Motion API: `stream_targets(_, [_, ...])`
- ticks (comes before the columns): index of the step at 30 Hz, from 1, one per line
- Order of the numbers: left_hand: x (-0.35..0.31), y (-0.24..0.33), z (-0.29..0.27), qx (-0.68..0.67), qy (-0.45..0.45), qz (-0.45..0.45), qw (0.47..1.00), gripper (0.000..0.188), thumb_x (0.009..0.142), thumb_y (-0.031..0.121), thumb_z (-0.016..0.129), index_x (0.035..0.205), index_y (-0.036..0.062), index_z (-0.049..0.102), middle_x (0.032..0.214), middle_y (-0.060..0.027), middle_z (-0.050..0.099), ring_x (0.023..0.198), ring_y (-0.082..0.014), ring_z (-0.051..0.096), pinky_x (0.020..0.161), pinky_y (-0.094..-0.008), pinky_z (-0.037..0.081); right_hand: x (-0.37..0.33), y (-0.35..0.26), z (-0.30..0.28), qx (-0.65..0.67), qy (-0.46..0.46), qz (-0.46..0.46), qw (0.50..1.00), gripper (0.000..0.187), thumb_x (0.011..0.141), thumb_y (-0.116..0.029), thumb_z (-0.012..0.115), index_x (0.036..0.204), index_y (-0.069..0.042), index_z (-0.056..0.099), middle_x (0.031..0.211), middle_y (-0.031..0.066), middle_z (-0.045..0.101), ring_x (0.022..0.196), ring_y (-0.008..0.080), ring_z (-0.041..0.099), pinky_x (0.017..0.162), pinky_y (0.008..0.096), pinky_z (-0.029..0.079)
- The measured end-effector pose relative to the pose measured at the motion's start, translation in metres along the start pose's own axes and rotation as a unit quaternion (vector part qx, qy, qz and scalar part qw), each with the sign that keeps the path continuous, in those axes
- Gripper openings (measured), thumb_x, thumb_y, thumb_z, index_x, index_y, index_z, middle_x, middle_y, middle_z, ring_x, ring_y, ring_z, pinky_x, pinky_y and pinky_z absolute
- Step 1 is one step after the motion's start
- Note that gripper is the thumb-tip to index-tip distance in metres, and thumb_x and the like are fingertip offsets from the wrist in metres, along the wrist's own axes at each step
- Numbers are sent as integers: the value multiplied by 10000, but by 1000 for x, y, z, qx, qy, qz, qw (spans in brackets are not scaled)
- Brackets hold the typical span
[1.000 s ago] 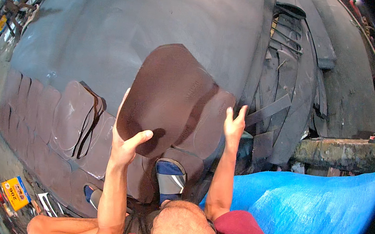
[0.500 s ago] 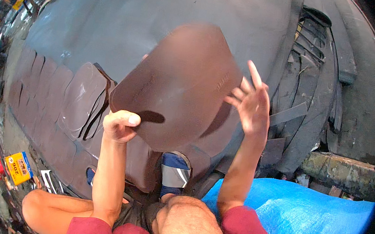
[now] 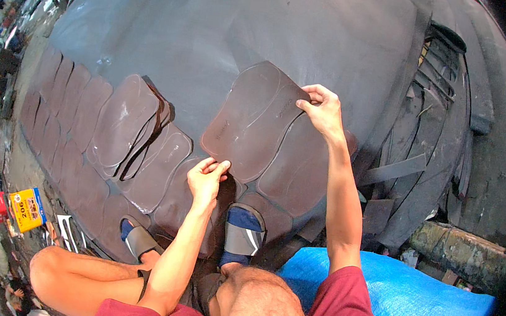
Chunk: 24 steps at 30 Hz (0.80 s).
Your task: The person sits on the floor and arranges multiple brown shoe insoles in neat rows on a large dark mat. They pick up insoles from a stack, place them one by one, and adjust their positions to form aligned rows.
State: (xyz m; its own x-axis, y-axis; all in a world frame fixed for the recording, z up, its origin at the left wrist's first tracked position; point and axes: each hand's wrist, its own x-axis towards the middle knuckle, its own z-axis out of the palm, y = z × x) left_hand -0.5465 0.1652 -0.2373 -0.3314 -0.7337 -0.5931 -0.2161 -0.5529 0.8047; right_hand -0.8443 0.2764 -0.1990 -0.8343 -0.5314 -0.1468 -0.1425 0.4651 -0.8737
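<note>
A dark brown flat sheet piece [image 3: 250, 123] with rounded edges and faint sole-like outlines lies before me on the big grey sheet [image 3: 219, 17]. At its near edge, my left hand [image 3: 205, 181] pinches it between thumb and fingers. My right hand [image 3: 323, 110] grips its far right corner. Another brown outlined piece [image 3: 303, 170] lies just right of it, partly hidden under my right forearm. To the left sits a small stack of similar pieces [image 3: 121, 121], with dark gaps between its layers. More brown pieces [image 3: 78, 182] cover the grey sheet farther left.
My slippered feet [image 3: 244, 232] stand on the sheets close to me. A blue woven tarp [image 3: 387, 298] bulges at the lower right. Dark offcut strips [image 3: 417, 139] are heaped on the right beside a worn ledge [image 3: 464, 251]. A yellow box [image 3: 27, 210] and clutter line the left.
The brown piece has come down from mid-air onto the grey sheet. My right hand, open before, now grips its corner. My left hand has shifted right along with it.
</note>
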Motion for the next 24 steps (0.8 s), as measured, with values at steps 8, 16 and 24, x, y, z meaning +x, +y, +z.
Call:
stream_targets(8, [11, -18, -4, 22, 12, -1, 1000, 501, 797, 36, 867, 1191, -119, 601, 939, -166, 750, 743, -189, 725, 618, -282, 602, 7, 3, 2, -50, -13, 6, 999, 358, 768, -94, 821, 1118, -66, 750, 947, 83, 784, 837, 137, 698, 799, 303, 553])
stream_targets(16, [7, -14, 11, 70, 46, 46, 995, 506, 771, 33, 882, 1167, -50, 578, 846, -132, 723, 658, -178, 706, 573, -279, 581, -2, -4, 1, -108, 13, 41, 993, 432, 768, -102, 812, 1190, -120, 726, 1080, 141, 758, 963, 225, 714, 856, 369, 557])
stream_targets(24, [3, 6, -3, 259, 77, 300, 915, 340, 795, 158, 877, 1044, 28, 685, 981, -73, 638, 793, -163, 634, 639, -304, 525, -42, -5, 99, -402, -17, -328, 854, 628, 907, -446, 695, 1495, -346, 499, 1651, 113, 305, 1519, 386, 256, 1202, 628, 225])
